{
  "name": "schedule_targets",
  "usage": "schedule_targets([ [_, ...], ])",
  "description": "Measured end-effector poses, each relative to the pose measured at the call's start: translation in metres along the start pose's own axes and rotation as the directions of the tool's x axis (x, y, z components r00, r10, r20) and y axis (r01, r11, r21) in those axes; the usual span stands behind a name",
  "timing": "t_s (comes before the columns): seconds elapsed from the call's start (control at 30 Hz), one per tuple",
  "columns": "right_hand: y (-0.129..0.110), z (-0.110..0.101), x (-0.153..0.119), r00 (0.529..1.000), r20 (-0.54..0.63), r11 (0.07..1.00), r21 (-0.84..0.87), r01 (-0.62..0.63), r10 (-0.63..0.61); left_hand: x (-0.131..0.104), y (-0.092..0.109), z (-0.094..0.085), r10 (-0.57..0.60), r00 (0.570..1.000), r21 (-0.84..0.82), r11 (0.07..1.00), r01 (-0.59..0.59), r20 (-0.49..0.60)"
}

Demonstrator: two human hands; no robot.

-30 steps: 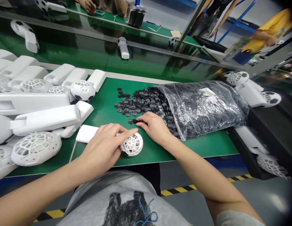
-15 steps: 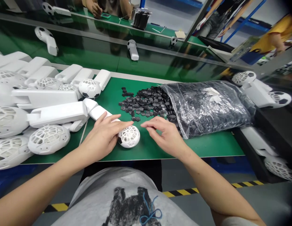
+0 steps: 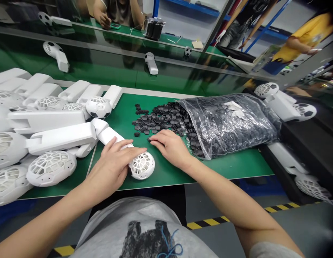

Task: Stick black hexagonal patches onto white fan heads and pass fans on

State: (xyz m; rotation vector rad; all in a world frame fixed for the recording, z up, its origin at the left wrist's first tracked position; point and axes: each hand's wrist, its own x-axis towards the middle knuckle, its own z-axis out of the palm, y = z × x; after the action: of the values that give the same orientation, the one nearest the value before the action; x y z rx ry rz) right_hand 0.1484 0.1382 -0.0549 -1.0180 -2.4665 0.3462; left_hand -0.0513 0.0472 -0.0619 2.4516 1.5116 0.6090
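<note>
A white piece with a round lattice head (image 3: 142, 165) lies on the green table in front of me. My left hand (image 3: 112, 161) rests over its neck and upper edge, fingers wrapped on it. Just beyond the head, my right hand (image 3: 169, 147) pinches a small black piece (image 3: 149, 139) at the near edge of the loose pile. That pile of black pieces (image 3: 161, 116) spills from a clear plastic bag (image 3: 233, 122) lying to the right.
Many white lattice-headed pieces (image 3: 51, 168) are heaped at the left. More lie by a black tray (image 3: 311, 143) at the right. Beyond a rail, single white pieces (image 3: 151, 63) lie on a green surface. Across from me sits a person (image 3: 120, 14); others stand at the upper right.
My right hand has moved left to the near edge of the pile and now pinches a black piece. My left hand has stayed on the white piece. The view has shifted slightly.
</note>
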Motion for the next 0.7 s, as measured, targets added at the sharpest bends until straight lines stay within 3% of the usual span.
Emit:
schedule_targets([
  [0.13, -0.01, 0.014, 0.027, 0.986, 0.087, 0.972, -0.174, 0.156, -0.142, -0.006, 0.0, -0.001, 0.012, 1.0, -0.022, 1.0, -0.012, 0.002],
  [0.23, -0.014, 0.023, 0.043, 0.948, 0.211, 0.909, -0.295, 0.296, -0.24, -0.008, 0.001, -0.002, 0.005, 1.0, -0.029, 1.0, -0.005, 0.018],
  [0.33, -0.017, 0.029, 0.051, 0.907, 0.305, 0.823, -0.403, 0.4, -0.291, -0.005, -0.001, -0.002, 0.005, 1.0, -0.025, 1.0, -0.005, 0.021],
  [0.43, -0.018, 0.03, 0.056, 0.891, 0.325, 0.776, -0.45, 0.441, -0.318, 0.0, -0.005, -0.004, -0.003, 1.0, -0.004, 1.0, 0.003, 0.017],
  [0.5, -0.016, 0.027, 0.058, 0.904, 0.318, 0.803, -0.436, 0.407, -0.286, 0.002, -0.008, -0.007, -0.003, 0.999, -0.007, 1.0, 0.003, 0.035],
  [0.57, -0.012, 0.018, 0.054, 0.947, 0.249, 0.89, -0.357, 0.284, -0.202, 0.002, -0.008, -0.012, 0.008, 0.998, -0.045, 0.999, -0.005, 0.066],
  [0.63, -0.009, 0.004, 0.041, 0.988, 0.118, 0.977, -0.179, 0.117, -0.097, -0.001, -0.006, -0.016, 0.015, 0.995, -0.098, 0.995, -0.005, 0.097],
  [0.7, -0.011, -0.011, 0.018, 1.0, -0.004, 0.997, 0.073, -0.023, 0.024, -0.005, -0.001, -0.017, 0.0, 0.994, -0.141, 0.99, 0.016, 0.109],
])
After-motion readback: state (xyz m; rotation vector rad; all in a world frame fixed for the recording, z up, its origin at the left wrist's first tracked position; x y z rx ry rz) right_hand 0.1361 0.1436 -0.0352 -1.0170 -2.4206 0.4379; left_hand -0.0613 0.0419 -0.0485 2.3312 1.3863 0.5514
